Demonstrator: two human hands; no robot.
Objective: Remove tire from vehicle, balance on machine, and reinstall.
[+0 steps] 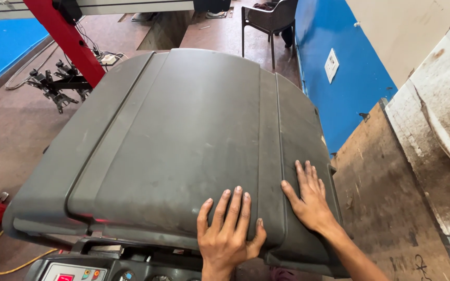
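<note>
I am looking down on a large grey plastic hood [183, 140], curved and ribbed, dusty and scuffed, filling the middle of the view and sloping away from me. Its near edge is overhanging a control panel [74, 271] with small coloured buttons. On the right, a blue wall [339, 99] and a worn wooden board [386, 208] are crowding close to the hood's side; on the left, brown floor [11, 130] is lying open, with a red steel post [66, 39] further back. My left hand [228, 237] is pressing flat on the hood near its lower edge, fingers spread, gripping nothing. My right hand [308, 200] is lying flat just beside it, across a raised rib, fingers together and open.
</note>
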